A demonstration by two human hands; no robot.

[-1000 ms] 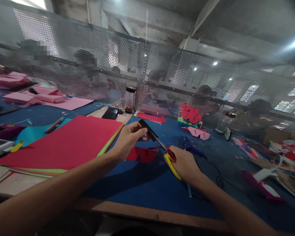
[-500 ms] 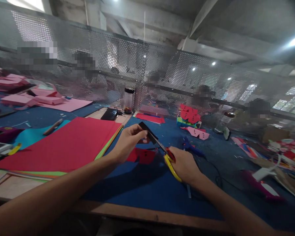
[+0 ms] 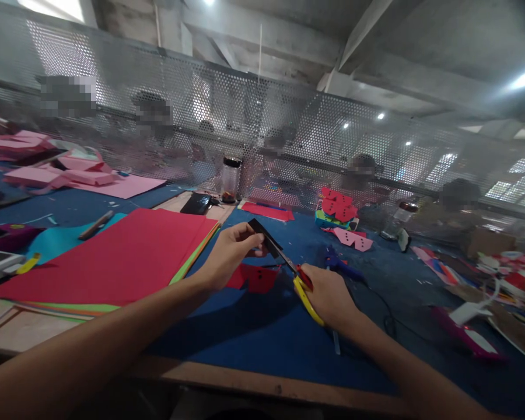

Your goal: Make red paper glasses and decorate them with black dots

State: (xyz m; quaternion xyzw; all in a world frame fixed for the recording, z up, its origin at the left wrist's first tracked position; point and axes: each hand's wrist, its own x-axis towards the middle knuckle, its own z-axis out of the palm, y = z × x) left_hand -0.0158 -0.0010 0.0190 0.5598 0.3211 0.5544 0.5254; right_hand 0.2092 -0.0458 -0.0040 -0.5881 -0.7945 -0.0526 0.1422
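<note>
Between the thumb and fingers of my left hand is a small strip of black paper, raised above the blue table mat. My right hand is closed round the yellow and red handles of a pair of scissors. The blades point up and left and meet the black paper; whether they are parted I cannot tell. Below my left hand, a red paper cut-out with black dots lies on the mat, partly hidden by the hand.
Left lies a stack of coloured paper, red on top. Beyond my right hand are a blue glue gun with its cord and dotted red cut-outs. A purple tool lies right. A jar stands before the perforated metal screen.
My hands, the black paper and the scissors hold almost the same position. The view has shifted slightly. At the far right edge, part of another person's hand seems to have come into view.
</note>
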